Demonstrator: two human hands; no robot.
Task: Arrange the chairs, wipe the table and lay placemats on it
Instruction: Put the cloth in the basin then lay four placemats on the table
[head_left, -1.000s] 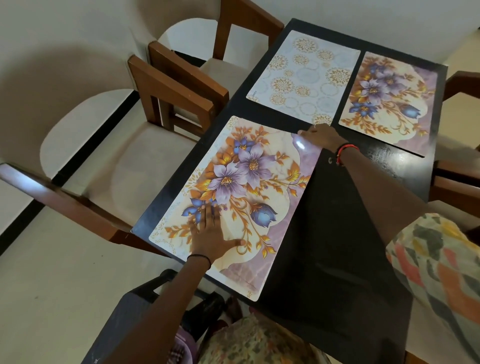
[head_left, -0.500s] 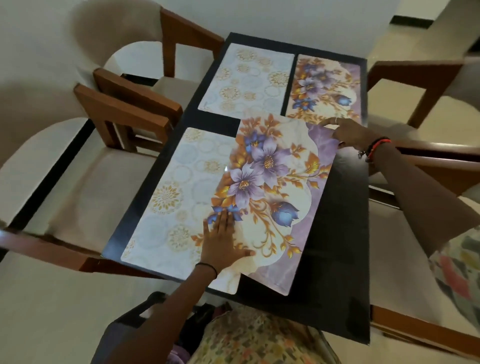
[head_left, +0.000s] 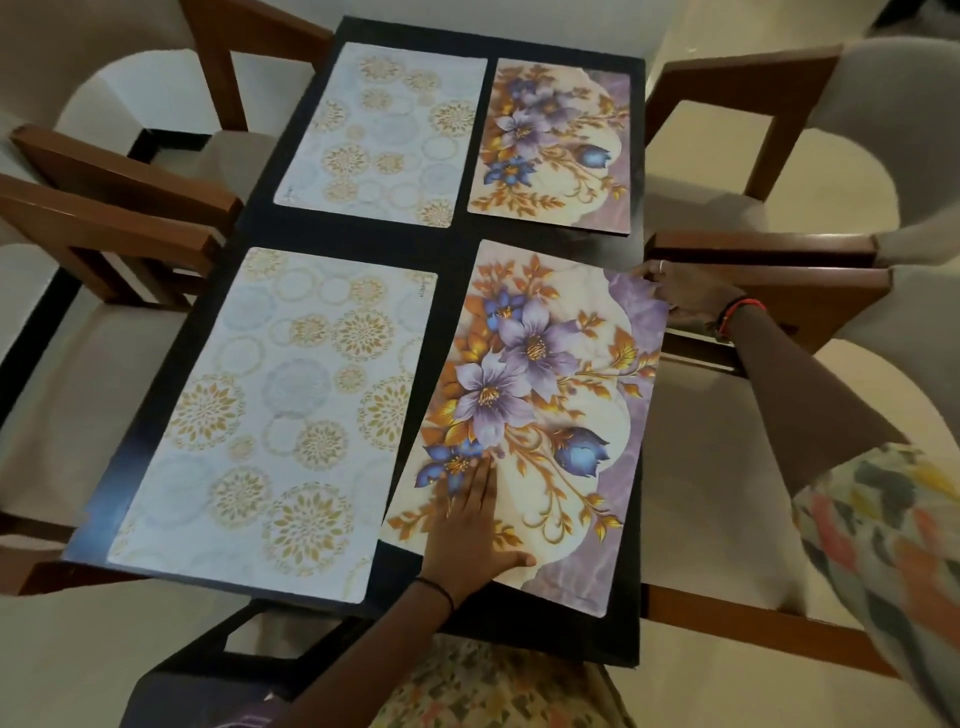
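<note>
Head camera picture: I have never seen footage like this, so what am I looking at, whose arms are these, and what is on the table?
There is no machine here. A person wears a camera on the head, so this single view looks forward and down at their own two bare arms.

Below is a dark table with wooden chairs on both sides. Four placemats lie on it: two pale ones with gold circles on the left, and two with purple flowers, the far floral mat and the near floral mat, on the right.

The left hand lies flat, palm down, on the near floral mat. The right hand has its grip on that mat's far right corner. The mat sits a little askew, its right edge reaching the table's edge, so it looks like it is being positioned.
</note>
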